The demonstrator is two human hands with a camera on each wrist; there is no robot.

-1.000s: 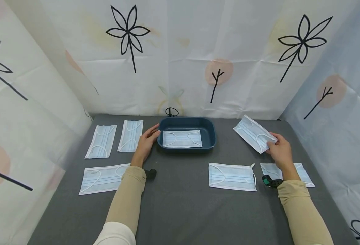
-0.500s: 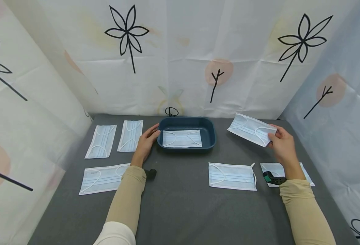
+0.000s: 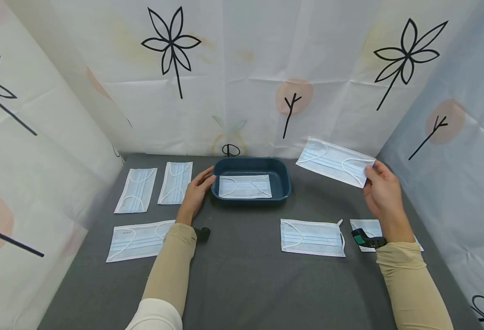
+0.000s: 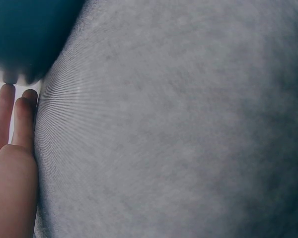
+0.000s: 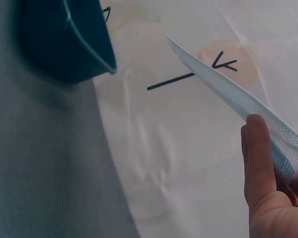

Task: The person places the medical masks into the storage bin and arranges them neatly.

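My right hand (image 3: 383,190) pinches one end of a blue face mask (image 3: 334,161) between thumb and fingers. The mask is held up off the table, to the right of the blue tray (image 3: 283,181), and shows edge-on as a face mask (image 5: 228,91) in the right wrist view. Against the tray's left side rest the fingertips of my left hand (image 3: 194,195), with fairly straight fingers. Inside the tray a face mask (image 3: 245,187) lies flat. In the left wrist view, fingers (image 4: 24,121) touch the tray's wall (image 4: 30,39).
On the grey table (image 3: 242,275), face masks lie left of the tray, among them one mask (image 3: 136,190), another mask (image 3: 176,183) and a lower mask (image 3: 138,240). A mask (image 3: 312,237) lies front right; the right wrist partly covers another mask (image 3: 367,228). Patterned cloth (image 3: 246,68) stands behind.
My right hand has raised the held face mask and turned it closer to level, its free end shifting left and up. The left hand stays at the tray.
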